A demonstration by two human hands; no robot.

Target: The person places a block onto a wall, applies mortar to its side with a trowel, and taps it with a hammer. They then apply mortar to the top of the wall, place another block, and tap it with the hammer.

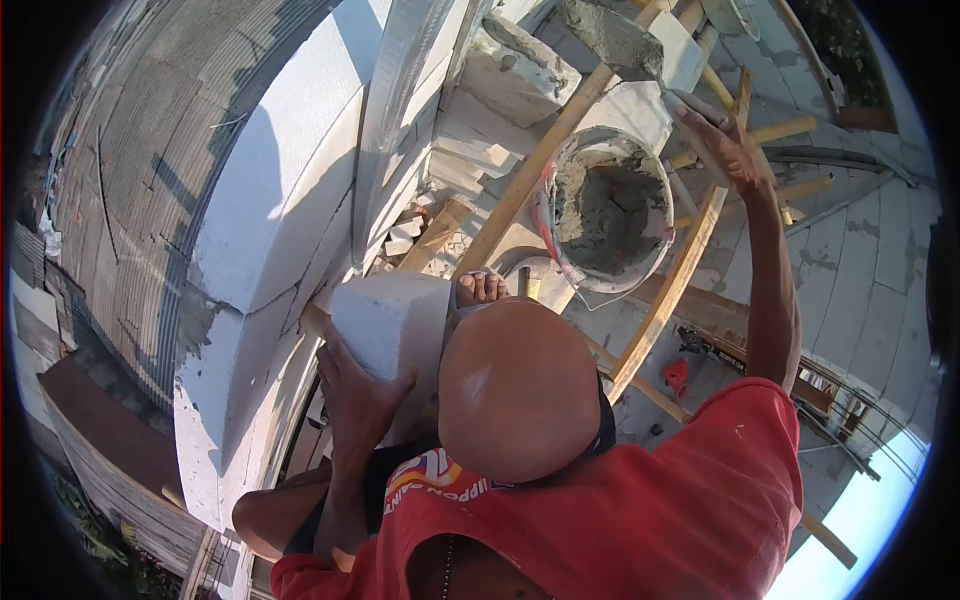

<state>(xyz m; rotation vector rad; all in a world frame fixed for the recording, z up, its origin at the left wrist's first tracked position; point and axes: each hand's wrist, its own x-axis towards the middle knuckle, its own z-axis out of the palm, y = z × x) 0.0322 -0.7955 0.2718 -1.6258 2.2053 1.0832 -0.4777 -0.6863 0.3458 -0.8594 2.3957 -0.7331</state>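
A white block (391,312) stands beside the pale block wall, and my left hand (358,392) grips its near end, with the thumb and fingers on different sides. At the upper right, my right hand (722,143) is closed round the handle of a mortar-covered trowel (612,38), its blade pointing to the upper left. Below the blade sits a bucket (657,257) with wet grey mortar (612,215) inside. Bare toes show just right of the block.
The block wall (285,190) curves along the left, above a corrugated roof (140,190). Wooden poles (665,300) cross around the bucket. A mortar-smeared block (515,75) lies at the top. A bald head and red shirt (640,500) fill the lower middle.
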